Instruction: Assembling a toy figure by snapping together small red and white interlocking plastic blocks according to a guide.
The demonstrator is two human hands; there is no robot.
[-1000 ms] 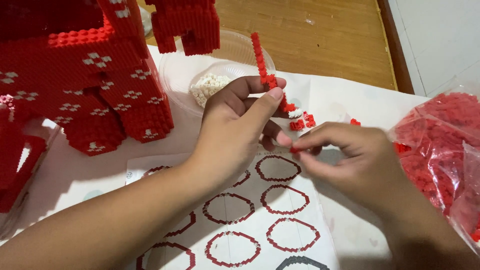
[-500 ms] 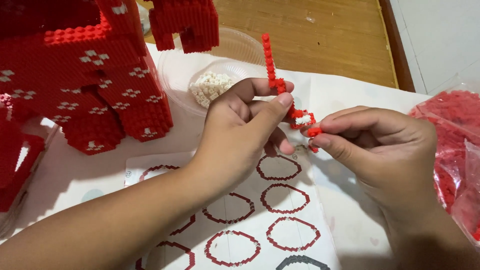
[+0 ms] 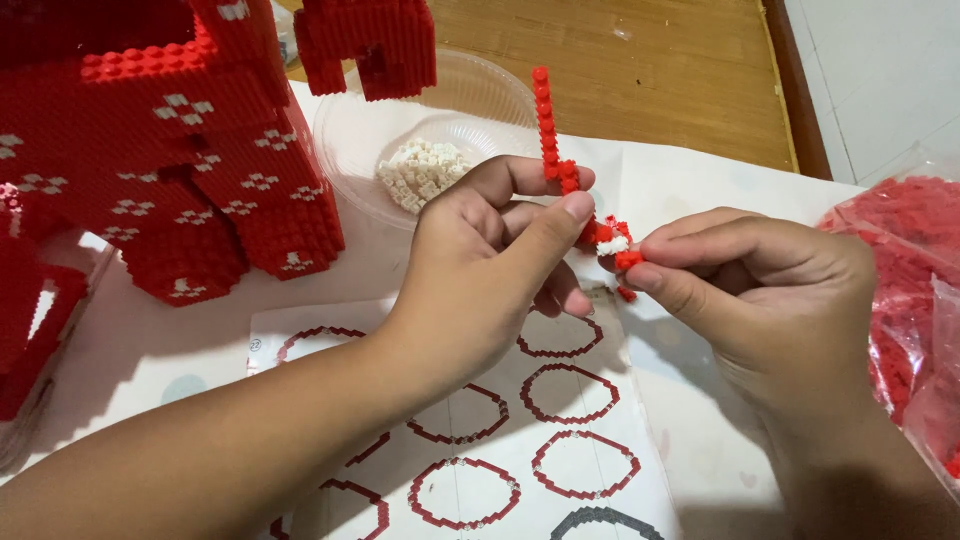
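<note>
Two hands are met just above the centre of the head view. The left hand (image 3: 490, 260) is closed by thumb and forefinger on a thin strip of small red building blocks (image 3: 552, 135), which stands nearly upright and rises toward 12 o'clock from the fingertips. The right hand (image 3: 770, 290) is pinched shut on the strip's lower end (image 3: 615, 245), where a white block is set among the red ones; its thumb and forefinger are pressed together there, and the remaining fingers are curled under. One loose red block (image 3: 627, 294) is seen just below that pinch, at 6 o'clock from it.

At 10 o'clock from the hands a large red block model with white cross-shaped patterns (image 3: 190, 170) is stood on the worktop (image 3: 660, 60). A clear plastic bowl (image 3: 500, 100) is placed at 11 o'clock, just behind the left hand, and a heap of small white blocks (image 3: 420, 170) is held in it. An instruction sheet printed with red rings (image 3: 570, 400) is spread at 6 o'clock under both wrists. A clear bag of red blocks (image 3: 910, 260) is lain at 3 o'clock, just beside the right hand.
</note>
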